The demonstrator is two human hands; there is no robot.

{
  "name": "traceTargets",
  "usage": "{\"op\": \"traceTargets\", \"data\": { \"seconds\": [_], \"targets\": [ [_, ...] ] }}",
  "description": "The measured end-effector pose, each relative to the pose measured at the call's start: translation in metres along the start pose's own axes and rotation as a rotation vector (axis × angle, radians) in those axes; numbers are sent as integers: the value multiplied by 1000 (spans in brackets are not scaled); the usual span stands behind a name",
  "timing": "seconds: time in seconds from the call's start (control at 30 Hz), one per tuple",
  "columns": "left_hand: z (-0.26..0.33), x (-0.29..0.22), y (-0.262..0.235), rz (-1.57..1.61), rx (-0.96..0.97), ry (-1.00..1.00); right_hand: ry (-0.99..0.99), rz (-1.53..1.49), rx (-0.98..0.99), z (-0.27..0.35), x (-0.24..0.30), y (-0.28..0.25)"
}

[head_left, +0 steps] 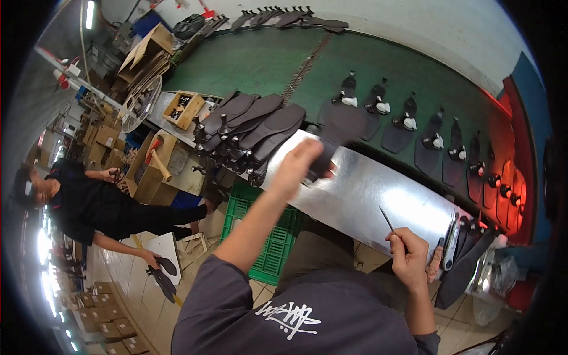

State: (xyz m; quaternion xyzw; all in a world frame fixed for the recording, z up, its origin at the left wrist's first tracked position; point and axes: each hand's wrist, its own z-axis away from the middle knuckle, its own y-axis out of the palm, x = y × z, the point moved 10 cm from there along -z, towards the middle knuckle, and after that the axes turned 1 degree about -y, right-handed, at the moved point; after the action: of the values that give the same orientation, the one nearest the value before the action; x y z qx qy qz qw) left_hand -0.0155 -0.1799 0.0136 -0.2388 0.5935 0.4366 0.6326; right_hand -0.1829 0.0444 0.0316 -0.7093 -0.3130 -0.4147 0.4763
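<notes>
Pinching a thin dark rod (386, 218) between thumb and fingers of the closed right hand (409, 257), just beside the near edge of the smooth, shiny metal worktop (384, 195). At its right end, see a slim cutter-like tool (451, 241) and, past that end, flat dark soles (457, 284) and a crumpled clear plastic bag (502, 277). Below the near edge, toward the left, find a green plastic crate (266, 273) with slotted walls and contents too hidden to tell. Gripping a blurred dark sole (344, 127) in the curled left hand (297, 164), over the worktop's left end. Just past that end, see a heap of matte, rounded soles (277, 120), overlapping, with glossy black heels. Farther left, note a cardboard carton (144, 189) with a wooden-handled hammer (161, 167) at its rim, and beyond it a shallow wooden box (190, 117) holding small dark parts (178, 107). Across the worktop's far edge, see a smooth green belt (248, 65) with a row of tapered soles (401, 135) toward its right end, several bearing crumpled white wads (383, 108), the last ones lit red. Along the belt's far edge, note more dark soles (325, 23) in a line.
</notes>
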Motion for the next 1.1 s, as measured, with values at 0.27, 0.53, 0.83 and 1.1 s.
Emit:
{"op": "traceTargets", "data": {
  "seconds": [0.27,0.53,0.83,1.1],
  "targets": [
    [-14,-173,-211,-391,-453,129,141,-15,-83,1,-40,-16],
    [-30,-185,-234,-1741,-892,340,240,374,-266,7,-73,-72],
    [-208,-6,-25,-1376,-312,386,326,629,-302,12,-94,-94],
    [-216,11,3,-1139,-378,648,279,744,-357,26,-87,-98]
  ]
}}
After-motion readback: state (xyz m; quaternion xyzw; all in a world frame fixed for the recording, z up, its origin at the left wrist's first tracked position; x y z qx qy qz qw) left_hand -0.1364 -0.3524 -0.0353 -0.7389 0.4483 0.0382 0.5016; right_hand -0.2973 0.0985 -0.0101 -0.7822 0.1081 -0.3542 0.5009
